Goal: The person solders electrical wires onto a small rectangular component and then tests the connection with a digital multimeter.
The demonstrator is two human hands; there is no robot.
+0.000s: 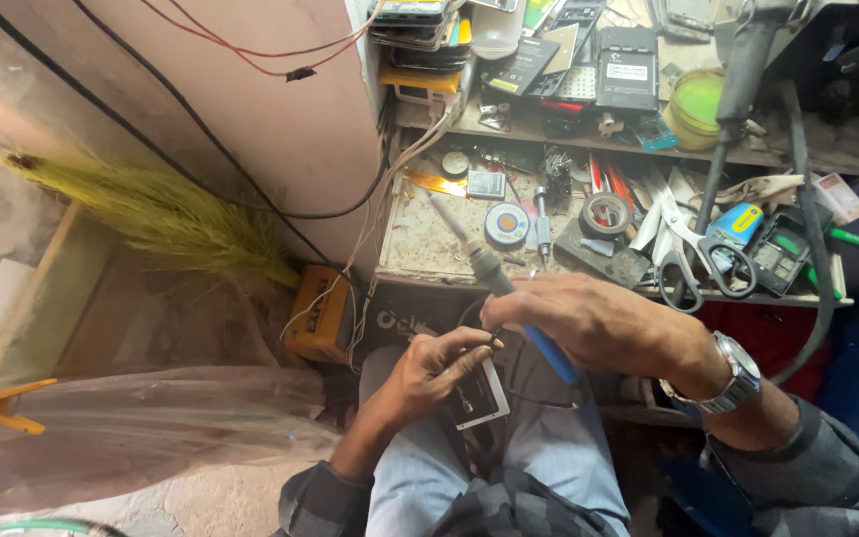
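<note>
scissors [693, 254] right of solder spool [506, 224] on bench [420, 249].

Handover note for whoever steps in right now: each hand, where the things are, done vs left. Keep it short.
Right hand: closed around the blue-handled soldering iron, tip pointing up and away over the bench edge.
Left hand: fingers pinch something small, too small to identify, above a flat dark part with a white edge lying on the lap.
On the bench: solder reel, tape roll, scissors.
Done: iron and part are in hand.
Left: cannot tell whether any joint is made; the iron's tip is away from the part.
</note>
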